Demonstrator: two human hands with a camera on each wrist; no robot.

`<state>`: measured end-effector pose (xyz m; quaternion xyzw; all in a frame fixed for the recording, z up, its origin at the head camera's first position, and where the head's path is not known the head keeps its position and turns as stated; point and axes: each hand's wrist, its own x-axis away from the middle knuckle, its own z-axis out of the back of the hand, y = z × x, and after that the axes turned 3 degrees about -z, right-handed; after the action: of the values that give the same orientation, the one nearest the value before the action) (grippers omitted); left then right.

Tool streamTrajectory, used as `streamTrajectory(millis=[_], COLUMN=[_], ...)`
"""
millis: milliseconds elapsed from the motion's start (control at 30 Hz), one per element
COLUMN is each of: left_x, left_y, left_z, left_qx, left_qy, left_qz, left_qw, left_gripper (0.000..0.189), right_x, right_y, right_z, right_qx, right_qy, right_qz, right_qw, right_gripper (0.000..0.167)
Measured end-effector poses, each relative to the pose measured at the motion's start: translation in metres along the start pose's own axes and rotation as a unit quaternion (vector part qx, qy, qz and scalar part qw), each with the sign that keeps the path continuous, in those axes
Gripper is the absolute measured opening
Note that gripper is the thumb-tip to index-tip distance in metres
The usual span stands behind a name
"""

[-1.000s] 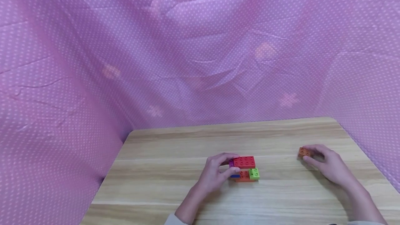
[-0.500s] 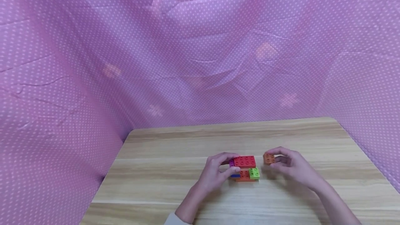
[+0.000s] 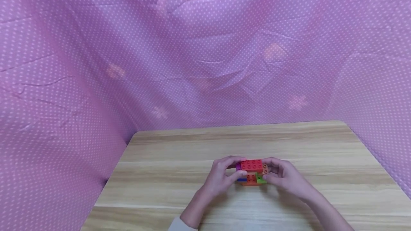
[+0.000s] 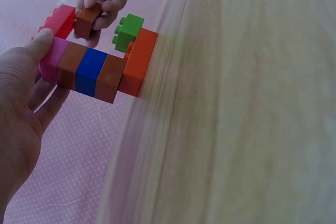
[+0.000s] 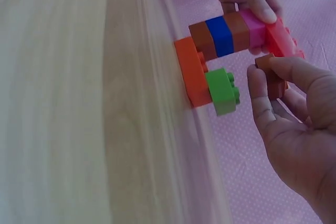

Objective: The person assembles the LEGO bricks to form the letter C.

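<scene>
A toy brick structure stands on the wooden table. On its long orange base brick rises a column of brown, blue, brown and pink bricks. A red brick juts from the top, over a small green brick on the base's other end. My left hand holds the column's upper end, thumb across the pink brick. Between thumb and fingers, my right hand pinches a loose brown brick. It sits close by the red brick's free end, above the green brick with a gap.
Pink polka-dot cloth hangs behind the table and along both sides. The table's far edge runs beyond the structure. Bare wood spreads on both sides of the hands.
My right hand has carried the brown brick leftward from the table's right side to the structure. My left hand has stayed in place on the column.
</scene>
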<state>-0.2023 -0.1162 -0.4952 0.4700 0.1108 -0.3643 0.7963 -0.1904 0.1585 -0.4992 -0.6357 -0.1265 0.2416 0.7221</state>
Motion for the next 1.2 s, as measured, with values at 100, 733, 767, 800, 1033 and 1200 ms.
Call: streamTrajectory(millis=[100, 733, 767, 800, 1033, 1200], left_x=[0.000, 0.001, 0.001, 0.001, 0.001, 0.001], left_y=[0.001, 0.006, 0.006, 0.007, 0.006, 0.006], left_z=[0.000, -0.003, -0.004, -0.004, -0.004, -0.004], left_qx=[0.001, -0.002, -0.002, -0.004, -0.012, -0.015], left_qy=[0.001, 0.001, 0.002, 0.002, 0.004, 0.007], left_qz=[0.001, 0.002, 0.002, 0.001, -0.010, -0.014], left_qw=[1.0000, 1.0000, 1.0000, 1.0000, 0.9999, 0.9998], left_gripper=[0.038, 0.038, 0.037, 0.037, 0.035, 0.035], right_x=[-0.001, 0.001, 0.001, 0.002, 0.002, 0.002], right_y=[0.000, 0.002, 0.002, 0.002, -0.004, -0.010], right_z=[-0.002, -0.004, -0.004, -0.004, -0.009, -0.013], right_qx=[-0.011, -0.094, -0.097, -0.096, -0.087, -0.083], right_qy=[-0.004, -0.028, -0.028, -0.029, -0.005, 0.019], right_qz=[0.013, 0.019, 0.018, 0.022, 0.025, 0.014], right_qw=[0.9998, 0.9950, 0.9947, 0.9947, 0.9959, 0.9962], right_gripper=[0.047, 0.053, 0.053, 0.053, 0.046, 0.039])
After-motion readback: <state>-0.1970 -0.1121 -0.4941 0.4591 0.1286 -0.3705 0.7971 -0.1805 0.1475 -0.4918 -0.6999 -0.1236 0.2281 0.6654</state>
